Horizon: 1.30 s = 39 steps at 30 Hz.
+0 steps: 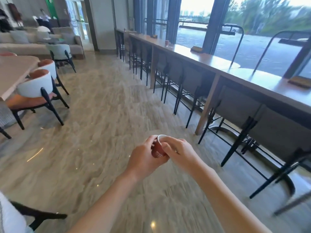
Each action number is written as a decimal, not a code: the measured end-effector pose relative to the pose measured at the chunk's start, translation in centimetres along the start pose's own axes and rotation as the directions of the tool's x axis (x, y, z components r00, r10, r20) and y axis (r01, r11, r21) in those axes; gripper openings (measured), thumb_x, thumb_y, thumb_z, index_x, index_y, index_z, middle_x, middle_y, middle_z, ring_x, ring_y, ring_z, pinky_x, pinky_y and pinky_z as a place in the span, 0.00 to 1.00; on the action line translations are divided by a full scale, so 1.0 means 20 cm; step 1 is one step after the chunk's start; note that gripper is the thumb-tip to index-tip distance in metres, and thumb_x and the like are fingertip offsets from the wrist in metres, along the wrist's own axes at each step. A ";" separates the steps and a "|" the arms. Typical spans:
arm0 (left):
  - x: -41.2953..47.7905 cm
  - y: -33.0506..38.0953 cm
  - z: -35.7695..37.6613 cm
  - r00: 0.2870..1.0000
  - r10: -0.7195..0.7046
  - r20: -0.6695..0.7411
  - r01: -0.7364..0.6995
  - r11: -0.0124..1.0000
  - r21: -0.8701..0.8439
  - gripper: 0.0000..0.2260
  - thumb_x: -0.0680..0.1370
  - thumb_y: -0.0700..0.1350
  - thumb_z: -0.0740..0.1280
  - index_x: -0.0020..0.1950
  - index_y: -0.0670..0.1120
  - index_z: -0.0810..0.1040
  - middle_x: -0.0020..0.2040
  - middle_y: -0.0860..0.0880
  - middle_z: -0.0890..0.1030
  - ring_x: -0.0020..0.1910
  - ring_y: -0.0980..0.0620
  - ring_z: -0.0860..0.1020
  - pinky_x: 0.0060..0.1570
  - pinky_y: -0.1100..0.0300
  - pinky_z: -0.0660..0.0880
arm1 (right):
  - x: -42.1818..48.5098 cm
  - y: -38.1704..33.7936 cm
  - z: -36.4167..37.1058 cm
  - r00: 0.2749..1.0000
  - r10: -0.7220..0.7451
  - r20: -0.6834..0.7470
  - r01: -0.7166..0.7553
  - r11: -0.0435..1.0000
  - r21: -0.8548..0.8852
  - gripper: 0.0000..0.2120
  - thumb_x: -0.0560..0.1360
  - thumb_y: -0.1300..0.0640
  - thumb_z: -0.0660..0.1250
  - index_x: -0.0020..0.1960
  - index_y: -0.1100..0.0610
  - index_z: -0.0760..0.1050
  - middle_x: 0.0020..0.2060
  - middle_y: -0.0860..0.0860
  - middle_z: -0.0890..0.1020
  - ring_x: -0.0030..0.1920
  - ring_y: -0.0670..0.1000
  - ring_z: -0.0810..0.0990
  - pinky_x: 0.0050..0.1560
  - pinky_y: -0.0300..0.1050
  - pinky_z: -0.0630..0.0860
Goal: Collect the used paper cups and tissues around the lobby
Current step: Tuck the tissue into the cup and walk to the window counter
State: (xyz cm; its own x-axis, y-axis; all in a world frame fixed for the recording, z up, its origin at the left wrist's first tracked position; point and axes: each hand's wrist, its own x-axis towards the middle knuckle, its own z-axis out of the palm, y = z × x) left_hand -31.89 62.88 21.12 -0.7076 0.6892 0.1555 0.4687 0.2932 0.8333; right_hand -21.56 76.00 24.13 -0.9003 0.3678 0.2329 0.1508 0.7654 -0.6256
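Note:
A small red paper cup [157,148] with a white rim is held in front of me over the marble floor. My left hand [143,157] wraps its side from the left. My right hand [178,151] pinches its rim from the right, thumb across the top. Another red paper cup [166,42] stands far off on the long wooden counter [218,63] by the windows. I see no tissues.
Black bar stools [185,91] line the counter on the right. Flat wooden trays [299,82] lie on the counter. On the left are a table [13,71] with white-backed chairs [36,88], a sofa [25,46], and people at the back. Open floor runs between.

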 end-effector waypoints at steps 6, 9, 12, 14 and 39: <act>0.04 -0.01 0.04 0.999 0.009 0.040 -0.007 0.998 -0.063 0.27 0.62 0.61 0.73 0.61 0.62 0.77 0.47 0.63 0.84 0.45 0.60 0.84 0.51 0.51 0.82 | -0.03 0.03 0.01 0.975 0.105 -0.195 -0.069 0.981 0.183 0.12 0.72 0.55 0.69 0.53 0.43 0.80 0.47 0.40 0.83 0.51 0.41 0.81 0.50 0.36 0.77; 0.07 0.00 0.03 0.999 0.034 0.026 -0.032 0.997 -0.073 0.29 0.64 0.65 0.74 0.63 0.61 0.77 0.49 0.62 0.84 0.47 0.62 0.83 0.51 0.53 0.82 | -0.03 0.07 -0.02 0.964 0.118 -0.240 -0.077 0.982 0.171 0.11 0.72 0.53 0.69 0.53 0.42 0.80 0.49 0.40 0.83 0.55 0.41 0.80 0.57 0.42 0.76; 0.12 -0.02 0.02 0.998 0.064 0.024 -0.062 0.995 -0.076 0.29 0.65 0.64 0.76 0.64 0.60 0.77 0.51 0.62 0.85 0.50 0.63 0.83 0.52 0.54 0.82 | -0.01 0.12 -0.04 0.957 0.158 -0.244 -0.119 0.979 0.168 0.10 0.74 0.50 0.68 0.55 0.41 0.80 0.52 0.37 0.83 0.57 0.40 0.79 0.61 0.44 0.75; 0.14 -0.04 0.01 0.997 0.072 0.019 -0.071 0.994 -0.078 0.28 0.66 0.65 0.76 0.63 0.60 0.77 0.51 0.61 0.84 0.51 0.63 0.82 0.51 0.54 0.82 | 0.01 0.13 -0.04 0.952 0.179 -0.249 -0.144 0.978 0.153 0.11 0.75 0.48 0.68 0.57 0.41 0.79 0.53 0.36 0.82 0.58 0.39 0.78 0.62 0.44 0.75; 1.26 -0.17 0.34 0.996 0.048 -0.077 -0.064 0.975 -0.215 0.26 0.65 0.57 0.79 0.59 0.63 0.75 0.55 0.62 0.82 0.54 0.66 0.80 0.49 0.61 0.81 | 0.75 0.99 -0.24 0.886 0.357 -0.296 -0.327 0.934 0.146 0.21 0.75 0.40 0.66 0.66 0.43 0.75 0.61 0.39 0.80 0.62 0.41 0.76 0.66 0.49 0.74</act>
State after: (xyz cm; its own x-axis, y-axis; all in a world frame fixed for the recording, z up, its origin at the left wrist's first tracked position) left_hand -47.71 83.78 18.49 -0.7231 0.6493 0.2357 0.3880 0.0995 0.9163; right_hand -30.15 99.23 18.78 -0.6232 0.7551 0.2037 0.3755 0.5174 -0.7690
